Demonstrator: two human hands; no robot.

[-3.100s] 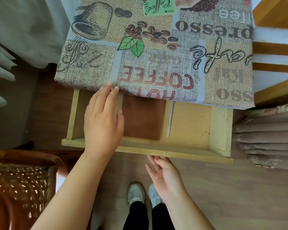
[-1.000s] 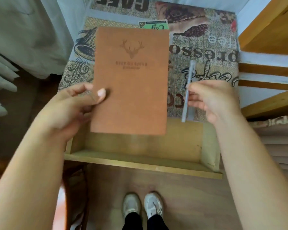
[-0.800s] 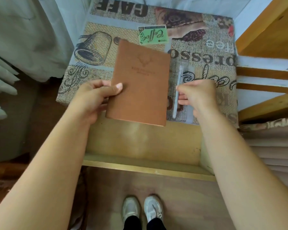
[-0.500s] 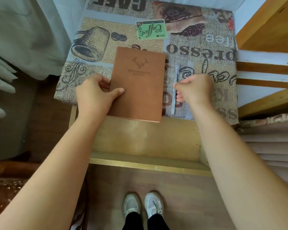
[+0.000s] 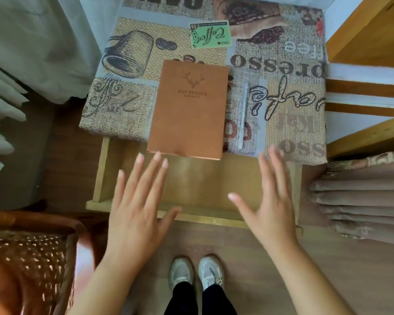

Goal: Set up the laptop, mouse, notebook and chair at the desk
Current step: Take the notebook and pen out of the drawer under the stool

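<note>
Surface: small desk under a coffee-print cloth (image 5: pixel 289 123), wall behind, shelving to the right.
Notebook (image 5: pixel 189 110): brown, flat on the surface, long axis running away from the person, near edge overhanging the open drawer (image 5: pixel 191 185).
Pen (image 5: pixel 243 114): just right of the notebook, parallel to it, apart.
Left hand (image 5: pixel 137 208): fingers straight and spread, holding nothing, over the drawer; fingertips just short of the notebook's near edge.
Right hand (image 5: pixel 273 201): fingers spread, empty, blurred; over the drawer's right half.
Key relation: drawer front lies directly under both palms; both hands equally near.
Judgement: drawer likely to be pushed shut next.
Chair (image 5: pixel 32 258): lower left, well apart.
Laptop, mouse: not in view.
</note>
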